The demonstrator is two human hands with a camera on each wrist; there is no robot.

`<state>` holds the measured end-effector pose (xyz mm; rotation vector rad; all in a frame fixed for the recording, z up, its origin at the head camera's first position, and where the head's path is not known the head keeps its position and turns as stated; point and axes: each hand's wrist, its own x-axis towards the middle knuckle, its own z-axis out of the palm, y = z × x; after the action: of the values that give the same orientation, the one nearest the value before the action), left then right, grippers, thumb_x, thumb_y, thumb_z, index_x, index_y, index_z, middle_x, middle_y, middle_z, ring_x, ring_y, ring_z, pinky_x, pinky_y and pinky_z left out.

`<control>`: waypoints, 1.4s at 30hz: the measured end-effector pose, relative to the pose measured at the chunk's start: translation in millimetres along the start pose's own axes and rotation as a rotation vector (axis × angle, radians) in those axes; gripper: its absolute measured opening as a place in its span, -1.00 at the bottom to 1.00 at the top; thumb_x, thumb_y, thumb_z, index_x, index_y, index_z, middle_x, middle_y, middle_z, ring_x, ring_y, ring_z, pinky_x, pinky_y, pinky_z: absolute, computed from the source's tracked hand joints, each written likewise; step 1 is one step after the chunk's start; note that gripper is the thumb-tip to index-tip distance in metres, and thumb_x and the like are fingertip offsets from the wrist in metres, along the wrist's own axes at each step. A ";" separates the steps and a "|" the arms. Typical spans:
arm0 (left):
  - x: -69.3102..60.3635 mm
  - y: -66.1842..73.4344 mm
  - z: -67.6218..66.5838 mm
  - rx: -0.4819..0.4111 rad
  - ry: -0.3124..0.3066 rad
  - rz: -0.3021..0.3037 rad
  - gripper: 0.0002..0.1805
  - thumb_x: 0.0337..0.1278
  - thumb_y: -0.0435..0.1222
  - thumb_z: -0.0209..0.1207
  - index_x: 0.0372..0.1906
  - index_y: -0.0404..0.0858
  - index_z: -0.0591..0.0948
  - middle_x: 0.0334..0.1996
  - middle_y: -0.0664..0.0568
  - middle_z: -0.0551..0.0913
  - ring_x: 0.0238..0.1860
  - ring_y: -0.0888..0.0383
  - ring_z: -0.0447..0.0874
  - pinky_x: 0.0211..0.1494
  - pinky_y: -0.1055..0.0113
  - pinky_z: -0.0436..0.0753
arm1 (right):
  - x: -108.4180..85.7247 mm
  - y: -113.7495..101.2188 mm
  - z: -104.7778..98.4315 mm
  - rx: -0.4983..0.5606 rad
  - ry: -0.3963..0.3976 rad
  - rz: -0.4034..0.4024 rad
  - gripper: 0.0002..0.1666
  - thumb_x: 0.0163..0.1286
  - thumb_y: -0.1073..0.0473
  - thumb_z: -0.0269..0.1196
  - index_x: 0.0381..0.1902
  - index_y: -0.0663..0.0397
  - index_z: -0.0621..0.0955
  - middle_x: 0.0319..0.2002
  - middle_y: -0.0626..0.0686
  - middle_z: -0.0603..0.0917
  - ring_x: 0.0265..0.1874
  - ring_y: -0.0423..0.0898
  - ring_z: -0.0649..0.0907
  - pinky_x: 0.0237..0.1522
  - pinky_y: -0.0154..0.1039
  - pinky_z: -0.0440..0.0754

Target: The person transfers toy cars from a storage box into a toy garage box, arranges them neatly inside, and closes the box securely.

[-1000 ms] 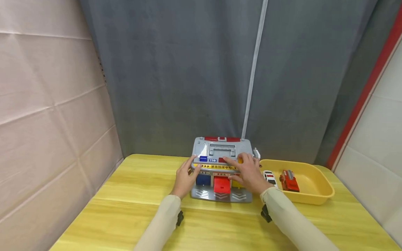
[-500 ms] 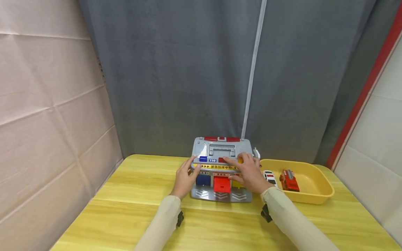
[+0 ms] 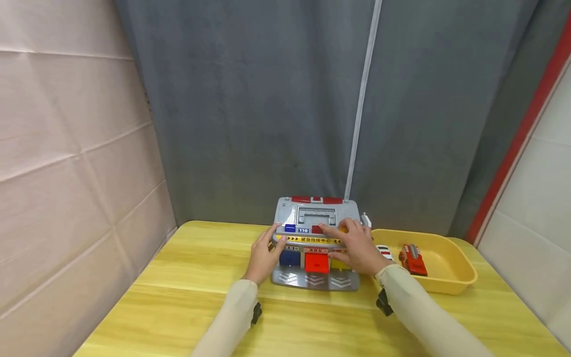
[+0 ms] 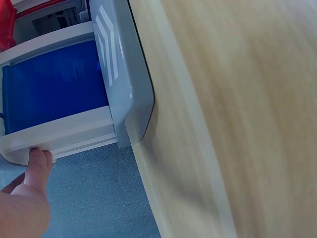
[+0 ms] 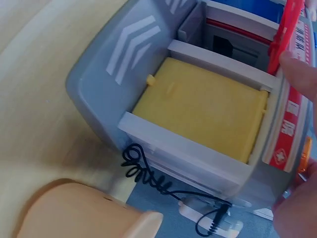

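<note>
A grey toy garage (image 3: 315,282) with a yellow front strip stands at the back of the table. Its blue door (image 4: 54,84) and yellow door (image 5: 203,106) are down, while the red door (image 5: 286,37) in the middle is swung outward. My left hand (image 3: 262,255) grips the garage's left end, its thumb against the side wall. Over the front right edge lies my right hand (image 3: 359,248), index finger on the red button (image 3: 316,229) and thumb near the red door's top. A blue button (image 3: 290,228) sits on the roof's left; the right hand partly covers an orange button.
A yellow tray (image 3: 450,282) stands to the right, holding a red toy fire truck (image 3: 413,260) and a white toy car (image 3: 384,252), partly hidden by my right arm. A coiled black cord (image 5: 143,171) hangs at the garage's right side. A grey curtain (image 3: 250,124) backs the table.
Both hands keep their places on the garage. My right wrist has shifted slightly to the right and covers more of the white car. The head view has moved a little.
</note>
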<state>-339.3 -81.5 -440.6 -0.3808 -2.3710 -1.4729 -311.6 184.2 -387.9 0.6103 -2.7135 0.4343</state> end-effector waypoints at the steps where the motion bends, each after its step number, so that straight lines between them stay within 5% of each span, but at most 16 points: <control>1: -0.2 0.1 0.4 -0.001 0.000 0.002 -0.47 0.42 0.00 0.14 0.41 0.01 0.45 0.36 -0.10 0.50 0.29 -0.10 0.55 0.36 0.01 0.63 | 0.2 0.2 -1.6 0.002 -0.009 0.003 -0.11 0.15 -0.12 0.50 0.43 -0.48 0.41 0.06 0.08 0.46 0.14 0.08 0.40 0.21 0.17 0.34; 18: 1.3 -2.3 2.2 0.011 0.004 -0.004 -0.48 0.43 0.00 0.12 0.41 0.04 0.45 0.38 -0.09 0.49 0.33 -0.10 0.53 0.36 0.02 0.63 | -7.6 27.3 -28.3 0.047 -0.002 0.049 0.03 0.09 -0.17 0.53 0.49 -0.20 0.36 0.13 0.17 0.51 0.12 0.11 0.39 0.09 0.08 0.50; 27: 0.3 -1.8 0.8 0.005 -0.002 -0.021 -0.47 0.43 0.02 0.11 0.42 0.06 0.43 0.41 -0.09 0.46 0.37 -0.10 0.49 0.38 0.03 0.62 | -24.2 52.7 -38.3 0.091 -0.039 0.100 0.07 0.10 0.10 0.55 0.52 -0.05 0.30 0.18 0.26 0.44 0.13 0.18 0.40 0.13 0.27 0.62; 35: 1.9 -1.0 -2.2 0.009 -0.001 -0.028 -0.47 0.43 0.02 0.11 0.42 0.06 0.43 0.41 -0.07 0.46 0.36 -0.10 0.51 0.38 0.02 0.61 | -38.6 76.3 -45.8 0.093 -0.060 0.205 -0.07 0.22 0.03 0.46 0.48 0.05 0.33 0.23 0.31 0.40 0.17 0.25 0.41 0.20 0.41 0.54; 42: 0.5 2.8 -3.9 0.011 0.001 -0.031 -0.49 0.44 0.00 0.11 0.41 0.06 0.45 0.38 -0.06 0.49 0.33 -0.07 0.52 0.37 0.03 0.62 | -51.2 97.8 -42.6 0.060 -0.032 0.232 -0.15 0.17 0.08 0.48 0.37 0.19 0.42 0.07 0.34 0.46 -0.12 0.14 0.48 -0.12 0.11 0.67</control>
<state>-338.2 -83.7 -436.5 -0.3419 -2.3934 -1.4719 -302.1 302.1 -390.3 0.3203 -2.8223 0.5689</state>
